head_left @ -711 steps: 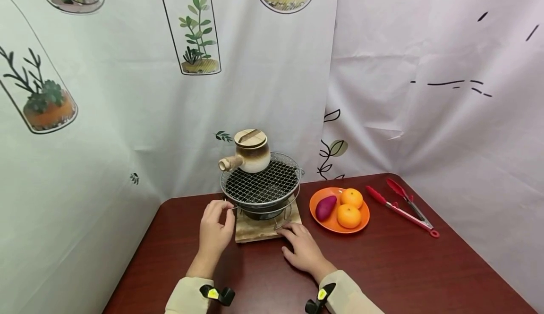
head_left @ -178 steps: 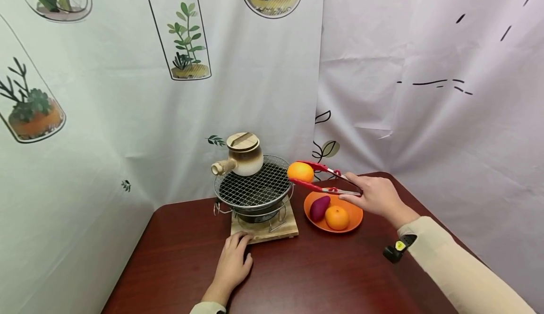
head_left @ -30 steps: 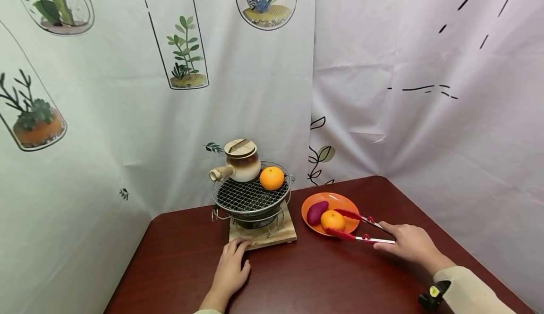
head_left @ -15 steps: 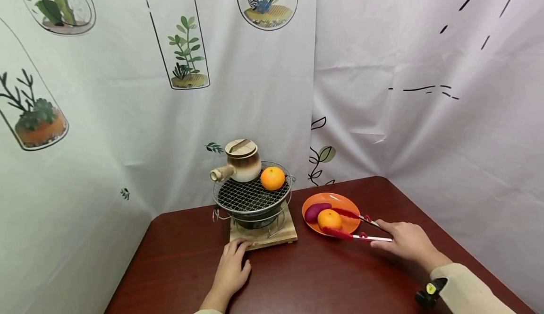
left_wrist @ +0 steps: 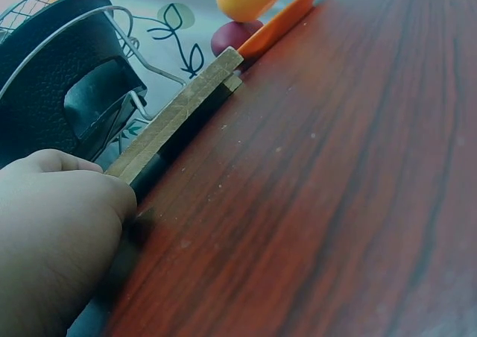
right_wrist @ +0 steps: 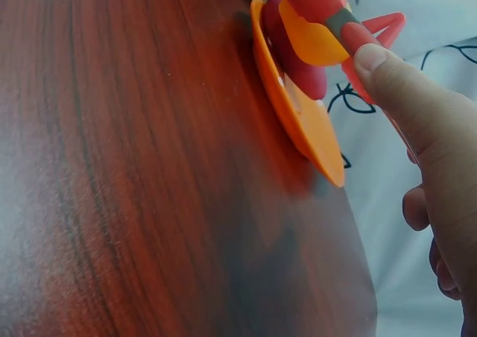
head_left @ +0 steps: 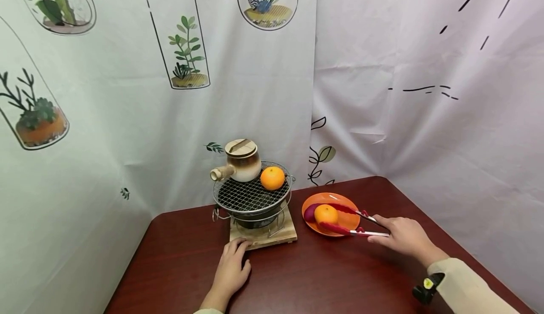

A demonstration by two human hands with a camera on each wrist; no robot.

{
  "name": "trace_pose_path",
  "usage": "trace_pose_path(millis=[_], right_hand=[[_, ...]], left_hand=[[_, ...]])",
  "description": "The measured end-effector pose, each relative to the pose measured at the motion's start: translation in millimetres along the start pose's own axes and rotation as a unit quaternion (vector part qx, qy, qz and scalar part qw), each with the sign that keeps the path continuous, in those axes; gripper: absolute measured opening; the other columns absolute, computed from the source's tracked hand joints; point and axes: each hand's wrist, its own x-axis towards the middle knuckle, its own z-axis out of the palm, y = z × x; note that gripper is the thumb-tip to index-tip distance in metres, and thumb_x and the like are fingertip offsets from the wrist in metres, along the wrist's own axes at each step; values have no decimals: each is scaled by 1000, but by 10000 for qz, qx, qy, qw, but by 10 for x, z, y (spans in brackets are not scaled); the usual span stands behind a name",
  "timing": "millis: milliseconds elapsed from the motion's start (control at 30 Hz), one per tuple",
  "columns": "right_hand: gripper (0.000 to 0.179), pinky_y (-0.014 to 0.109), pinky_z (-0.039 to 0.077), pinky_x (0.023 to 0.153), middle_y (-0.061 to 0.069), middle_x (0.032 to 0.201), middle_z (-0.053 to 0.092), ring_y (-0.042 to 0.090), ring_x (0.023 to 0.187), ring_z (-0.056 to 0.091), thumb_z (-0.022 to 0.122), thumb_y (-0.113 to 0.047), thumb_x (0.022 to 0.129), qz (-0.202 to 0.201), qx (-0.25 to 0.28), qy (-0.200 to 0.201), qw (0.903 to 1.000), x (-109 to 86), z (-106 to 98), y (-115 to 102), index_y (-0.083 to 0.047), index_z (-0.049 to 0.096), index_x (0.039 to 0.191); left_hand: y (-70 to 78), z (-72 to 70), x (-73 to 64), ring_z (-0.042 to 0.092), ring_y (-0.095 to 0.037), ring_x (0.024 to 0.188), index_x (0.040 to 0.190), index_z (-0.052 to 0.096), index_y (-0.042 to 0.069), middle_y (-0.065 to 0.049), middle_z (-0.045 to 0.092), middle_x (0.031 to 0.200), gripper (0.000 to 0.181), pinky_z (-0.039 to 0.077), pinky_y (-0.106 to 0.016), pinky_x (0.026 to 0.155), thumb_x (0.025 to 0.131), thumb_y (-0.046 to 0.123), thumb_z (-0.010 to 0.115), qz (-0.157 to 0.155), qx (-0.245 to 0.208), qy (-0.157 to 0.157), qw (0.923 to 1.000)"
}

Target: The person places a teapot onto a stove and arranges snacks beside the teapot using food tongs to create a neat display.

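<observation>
My right hand point(head_left: 408, 239) grips red-tipped tongs point(head_left: 339, 230) by their metal handles. Their red tips lie on either side of a mandarin orange point(head_left: 326, 215) over an orange plate point(head_left: 325, 197). Behind that fruit, a purple sweet potato point(head_left: 310, 212) is partly hidden; it also shows in the right wrist view below the mandarin point(right_wrist: 311, 42). With relaxed fingers, my left hand point(head_left: 231, 267) rests at the front edge of a wooden board point(head_left: 269, 243). The left wrist view has the fingers right against the board's edge point(left_wrist: 175, 121).
On the board stands a round grill point(head_left: 246, 198) with a wire mesh top. A lidded clay pot point(head_left: 246, 167) with a side handle and another mandarin point(head_left: 272, 178) sit on the mesh. A printed curtain point(head_left: 263, 92) hangs behind the dark red table point(head_left: 306, 276).
One mandarin went from plate to grill, carried in the tongs. Over the last second, the tongs and second mandarin shifted left and slightly back, covering more of the sweet potato. The left hand stays put.
</observation>
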Motion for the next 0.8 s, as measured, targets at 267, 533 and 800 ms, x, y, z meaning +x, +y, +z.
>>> trace_pose_path(millis=[267, 533, 800], right_hand=[[78, 44, 54, 62, 8, 99, 76, 24, 79, 70, 71, -71, 77, -62, -23, -24, 10000, 58, -30, -39, -9, 72, 126], [78, 45, 54, 63, 7, 100, 76, 25, 80, 71, 71, -71, 77, -93, -35, 12, 9999, 109, -95, -71, -11, 72, 126], [80, 44, 53, 60, 8, 100, 76, 24, 77, 69, 72, -70, 76, 25, 76, -17, 10000, 114, -97, -99, -9, 70, 126]], left_hand=[[-1, 17, -9, 51, -34, 119, 119, 67, 14, -7, 57, 128, 45, 47, -52, 94, 75, 5, 73, 45, 24, 111, 9999], [15, 12, 21, 51, -35, 121, 120, 67, 14, -7, 57, 129, 46, 47, -53, 96, 76, 5, 73, 44, 27, 78, 10000], [12, 15, -23, 51, -35, 121, 122, 67, 13, -8, 57, 130, 48, 46, -53, 96, 76, 6, 73, 28, 15, 55, 10000]])
